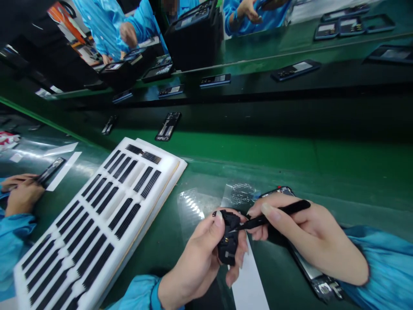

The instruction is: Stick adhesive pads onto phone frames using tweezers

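Observation:
My left hand (201, 258) is shut on a small black plastic phone part (229, 239), pinching it between thumb and fingers. My right hand (306, 232) holds black tweezers (274, 215) like a pen, and their tip reaches the part near my left thumb. Under my right hand lies an open phone body (318, 275), mostly hidden by the hand. A clear film sheet with small dark pieces (241, 193) lies just beyond my hands. A white paper strip (248, 280) runs beneath my left hand.
A white foam tray (97, 224) with rows of black strips stands to my left. At far left, a co-worker's hands (21, 193) hold a dark phone part (50, 171). Phones (169, 125) sit along a green conveyor (245, 146); blue-sleeved people work beyond it.

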`<state>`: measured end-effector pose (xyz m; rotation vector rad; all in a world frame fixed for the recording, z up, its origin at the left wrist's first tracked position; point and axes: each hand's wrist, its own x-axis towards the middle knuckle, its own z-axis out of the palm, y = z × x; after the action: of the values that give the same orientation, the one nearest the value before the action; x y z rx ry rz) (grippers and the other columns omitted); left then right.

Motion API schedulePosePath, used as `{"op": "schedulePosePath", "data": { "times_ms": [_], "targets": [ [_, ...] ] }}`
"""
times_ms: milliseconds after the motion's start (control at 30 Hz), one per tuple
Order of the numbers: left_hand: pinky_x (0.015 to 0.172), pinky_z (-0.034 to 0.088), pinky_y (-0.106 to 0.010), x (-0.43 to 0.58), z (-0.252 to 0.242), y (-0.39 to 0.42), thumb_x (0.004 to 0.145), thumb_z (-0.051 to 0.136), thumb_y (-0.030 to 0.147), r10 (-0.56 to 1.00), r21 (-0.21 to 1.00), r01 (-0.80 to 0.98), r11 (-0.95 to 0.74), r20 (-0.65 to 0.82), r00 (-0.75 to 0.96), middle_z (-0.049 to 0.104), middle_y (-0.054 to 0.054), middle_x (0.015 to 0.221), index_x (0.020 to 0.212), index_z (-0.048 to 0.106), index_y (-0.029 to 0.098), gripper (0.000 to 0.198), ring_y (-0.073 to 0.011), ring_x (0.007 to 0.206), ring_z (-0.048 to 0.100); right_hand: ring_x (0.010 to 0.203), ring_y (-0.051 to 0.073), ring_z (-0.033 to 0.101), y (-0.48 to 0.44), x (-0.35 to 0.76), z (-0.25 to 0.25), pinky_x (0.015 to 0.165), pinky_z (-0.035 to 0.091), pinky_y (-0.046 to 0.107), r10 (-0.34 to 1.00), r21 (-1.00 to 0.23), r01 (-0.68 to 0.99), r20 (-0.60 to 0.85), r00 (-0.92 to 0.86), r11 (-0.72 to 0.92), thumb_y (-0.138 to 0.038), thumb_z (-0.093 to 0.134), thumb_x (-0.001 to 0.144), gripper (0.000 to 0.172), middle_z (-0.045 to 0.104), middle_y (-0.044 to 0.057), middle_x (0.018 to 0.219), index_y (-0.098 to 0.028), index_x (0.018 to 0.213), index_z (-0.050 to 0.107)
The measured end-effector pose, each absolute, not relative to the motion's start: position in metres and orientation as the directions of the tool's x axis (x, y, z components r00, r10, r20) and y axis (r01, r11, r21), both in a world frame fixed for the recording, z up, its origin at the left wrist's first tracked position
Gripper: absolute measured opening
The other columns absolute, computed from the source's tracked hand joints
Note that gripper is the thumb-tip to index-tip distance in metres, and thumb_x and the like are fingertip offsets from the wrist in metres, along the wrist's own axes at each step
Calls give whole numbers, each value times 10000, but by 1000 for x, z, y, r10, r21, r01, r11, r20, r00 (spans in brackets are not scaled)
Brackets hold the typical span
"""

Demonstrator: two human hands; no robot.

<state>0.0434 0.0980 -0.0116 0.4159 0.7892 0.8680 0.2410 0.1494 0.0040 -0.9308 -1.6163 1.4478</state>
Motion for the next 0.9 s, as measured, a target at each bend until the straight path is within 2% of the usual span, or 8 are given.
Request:
{"op": "schedulePosePath", "data": {
  "times_ms": [167,433,600,700,900],
  "targets": [
    [373,443,-145,43,-13,98,1014,443,439,797,613,-511,603,-479,367,631,-57,758,1098,604,150,341,-105,548,557,626,170,721,149,240,2,593,623,245,901,-995,36,69,-428,94,-327,498,1024,389,747,45,740,-239,713,714],
    [382,449,-155,49,-11,96,1014,449,424,806,617,-521,590,-492,329,630,-57,757,1107,613,151,332,-114,556,559,732,188,747,145,241,-5,627,634,248,909,-988,78,94,-405,137,-325,509,1020,365,767,57,887,-250,748,741],
    [467,492,-197,44,-9,96,993,488,265,854,664,-538,520,-375,362,671,-98,869,1186,623,132,271,-127,622,593,835,212,750,146,245,-6,665,636,261,901,-982,89,117,-418,169,-287,499,1025,324,765,63,922,-241,801,729],
    [512,498,-207,39,-9,96,981,508,216,868,724,-505,471,-276,414,667,-75,857,1233,610,160,277,-114,605,595,861,215,747,147,246,-5,697,640,270,898,-979,80,138,-417,188,-277,502,1023,310,765,58,941,-247,815,731],
    [528,465,-218,38,-10,94,996,514,275,851,785,-392,480,-306,428,628,-37,782,1228,599,173,267,-93,550,556,835,214,748,142,243,-1,693,644,279,897,-980,64,146,-417,189,-288,502,1024,309,770,55,920,-253,822,734]
  ]
}}
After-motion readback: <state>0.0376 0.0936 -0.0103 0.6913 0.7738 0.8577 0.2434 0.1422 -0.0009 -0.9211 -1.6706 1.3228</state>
